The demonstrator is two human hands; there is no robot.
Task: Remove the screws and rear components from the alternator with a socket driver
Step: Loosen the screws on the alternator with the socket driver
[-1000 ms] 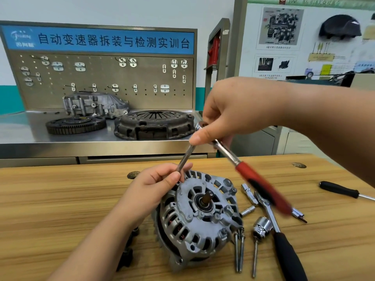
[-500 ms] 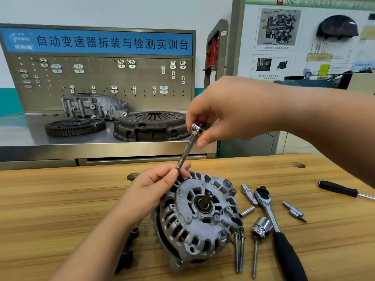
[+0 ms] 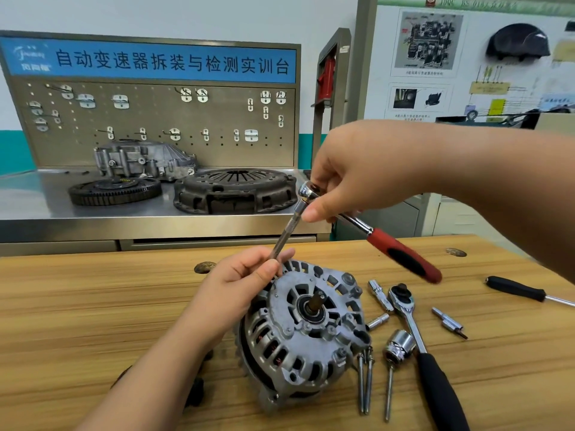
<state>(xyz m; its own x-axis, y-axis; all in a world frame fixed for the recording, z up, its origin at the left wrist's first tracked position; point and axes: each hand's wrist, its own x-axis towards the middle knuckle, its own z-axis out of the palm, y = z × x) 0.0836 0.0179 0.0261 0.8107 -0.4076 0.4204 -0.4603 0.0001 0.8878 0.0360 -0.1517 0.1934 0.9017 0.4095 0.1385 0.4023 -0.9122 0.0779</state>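
A silver alternator (image 3: 308,331) stands tilted on the wooden bench (image 3: 77,306), its shaft end facing me. A red-handled ratchet (image 3: 401,256) with a long extension bar (image 3: 287,230) reaches down to the alternator's upper left edge. My right hand (image 3: 357,169) grips the ratchet at its head, thumb against the bar's top. My left hand (image 3: 239,287) pinches the lower end of the extension bar where it meets the housing. The socket tip is hidden behind my left fingers.
Right of the alternator lie two long bolts (image 3: 364,384), a socket on a bar (image 3: 396,349), a black-handled ratchet (image 3: 426,353), small adapters (image 3: 380,295) and a bit (image 3: 449,323). A black screwdriver (image 3: 522,290) lies at far right. A clutch cover (image 3: 235,189) sits on the steel bench behind.
The red ratchet handle has swung back out to the right, after being turned out of sight half a second ago. My left hand stays on the extension bar.
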